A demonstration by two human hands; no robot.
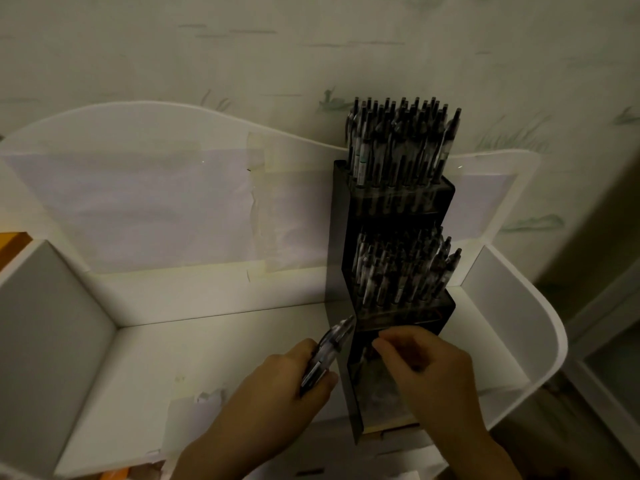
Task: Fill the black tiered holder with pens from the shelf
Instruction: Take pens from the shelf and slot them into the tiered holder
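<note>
Bottom tier of the black tiered holder (341, 237) behind right hand (429, 368).

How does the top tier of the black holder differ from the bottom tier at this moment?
The top tier is packed with upright pens; the bottom tier looks nearly empty, with only a few pens in it. The top tier stands untouched against the wall; the right hand reaches over the bottom tier, while the left hand holds a bundle of pens beside it. Both are compartments of the same dark holder.
</note>
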